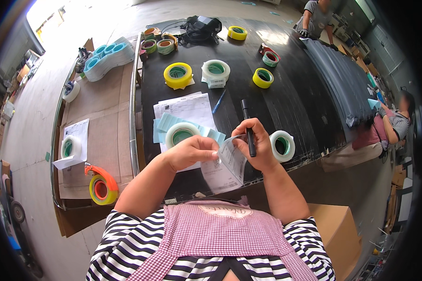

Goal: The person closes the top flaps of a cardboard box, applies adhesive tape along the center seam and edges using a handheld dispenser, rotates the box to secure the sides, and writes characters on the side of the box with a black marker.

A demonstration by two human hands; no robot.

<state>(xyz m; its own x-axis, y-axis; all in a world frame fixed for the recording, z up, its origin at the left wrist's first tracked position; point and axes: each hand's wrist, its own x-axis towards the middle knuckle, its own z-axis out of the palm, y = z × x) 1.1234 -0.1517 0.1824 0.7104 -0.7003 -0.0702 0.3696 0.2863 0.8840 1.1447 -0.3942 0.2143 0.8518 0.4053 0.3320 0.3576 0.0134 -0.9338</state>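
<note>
Between my two hands, at the near edge of the black table, hangs a printed paper sheet [222,172], bent down its middle. The thumb and fingers of my left hand [192,153] pinch its upper left edge. My right hand [262,152] is closed round a black marker [251,146] that stands nearly upright, and its fingertips also grip the sheet's right edge. Just beyond my left hand, a clear tape roll [180,133] lies on light blue strips [165,122] and white printed papers [194,104]. Another clear tape roll [288,153] sits right of my right hand.
Farther back lie yellow tape rolls [177,75], a blue pen [219,101] and a black cable bundle [201,29]. On the left cardboard surface rests an orange tape dispenser [107,182]. Dark grey plastic sheeting [332,77] covers the right side; two people work beyond it.
</note>
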